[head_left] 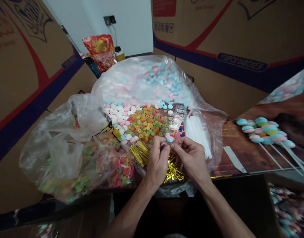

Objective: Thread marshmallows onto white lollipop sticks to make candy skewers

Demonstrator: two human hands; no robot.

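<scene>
A wrapped candy skewer [175, 127] is pinched at its lower end by the fingertips of both the left hand [158, 162] and the right hand [191, 158], its long axis running up and away from them. Just below it lie gold twist ties [175, 172]. Beyond it, an open clear bag [142, 82] holds pastel marshmallows and coloured candy rings. Its label is printed too small to be read.

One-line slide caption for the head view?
Both hands hold a wrapped candy skewer over gold twist ties.
</scene>
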